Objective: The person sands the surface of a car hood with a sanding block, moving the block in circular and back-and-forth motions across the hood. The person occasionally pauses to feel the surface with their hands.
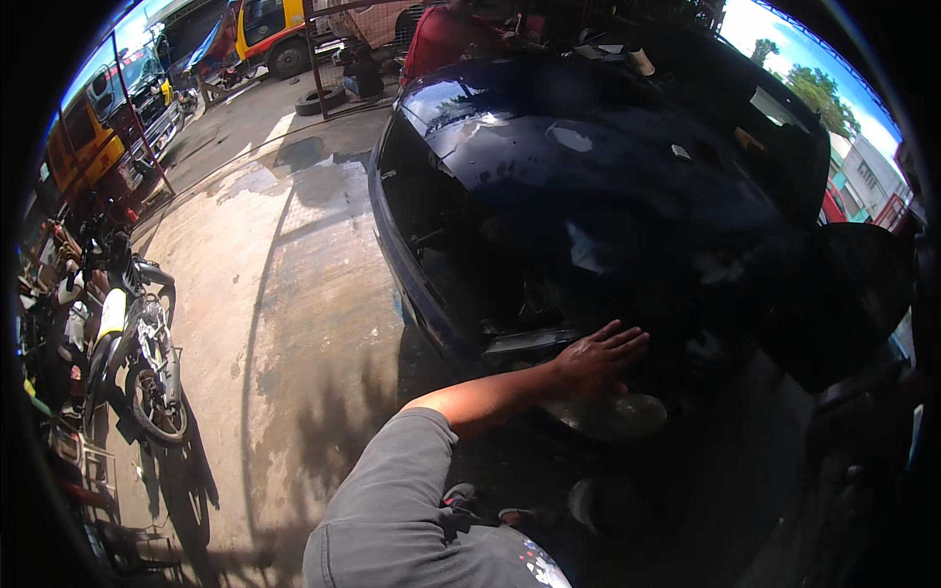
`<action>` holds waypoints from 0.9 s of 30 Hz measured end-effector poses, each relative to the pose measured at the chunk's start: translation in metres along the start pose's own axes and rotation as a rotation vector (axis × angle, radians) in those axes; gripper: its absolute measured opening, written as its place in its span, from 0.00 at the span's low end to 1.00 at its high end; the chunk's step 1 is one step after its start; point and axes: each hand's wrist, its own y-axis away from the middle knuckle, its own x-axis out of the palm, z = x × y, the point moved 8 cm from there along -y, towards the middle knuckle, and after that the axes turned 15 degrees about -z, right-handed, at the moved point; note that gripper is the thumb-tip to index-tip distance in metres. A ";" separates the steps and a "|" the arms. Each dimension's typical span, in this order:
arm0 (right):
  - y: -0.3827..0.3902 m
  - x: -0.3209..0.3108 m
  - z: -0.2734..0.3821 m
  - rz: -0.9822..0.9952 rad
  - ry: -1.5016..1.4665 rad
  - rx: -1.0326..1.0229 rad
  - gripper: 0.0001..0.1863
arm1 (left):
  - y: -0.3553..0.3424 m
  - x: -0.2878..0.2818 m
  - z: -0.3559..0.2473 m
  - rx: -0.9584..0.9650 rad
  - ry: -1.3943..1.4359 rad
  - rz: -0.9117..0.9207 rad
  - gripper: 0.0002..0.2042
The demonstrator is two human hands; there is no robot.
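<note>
My left hand [598,358] lies with fingers spread on the glossy dark body of a car [686,235], near the lower edge of a dark opening with a pale strip along it. Just below the hand is a cloudy, oval lamp-like part [627,416] of the car. A grey short sleeve covers my upper left arm. My right hand is not in view. Dark panels at the car's right are too shadowed to make out clearly.
A motorcycle [147,363] stands on the concrete floor [304,245] at left, beside assorted clutter. Yellow vehicles [265,29], metal posts and tyres [319,98] are behind. A person in red [441,44] is at the car's far side. A dark rounded object [598,505] lies low near my feet.
</note>
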 end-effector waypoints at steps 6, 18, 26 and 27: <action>0.028 -0.021 -0.101 -0.050 0.007 0.198 0.41 | -0.084 0.026 0.010 -0.002 0.011 0.015 0.45; 0.114 -0.015 -0.282 -0.028 0.069 0.565 0.40 | -0.231 0.086 -0.018 -0.092 -0.197 0.065 0.50; 0.105 -0.005 -0.282 -0.103 0.068 0.649 0.41 | -0.172 0.096 -0.063 0.215 -0.112 0.164 0.53; 0.097 -0.001 -0.272 -0.123 0.017 0.574 0.43 | -0.160 0.092 -0.060 0.237 -0.093 0.204 0.53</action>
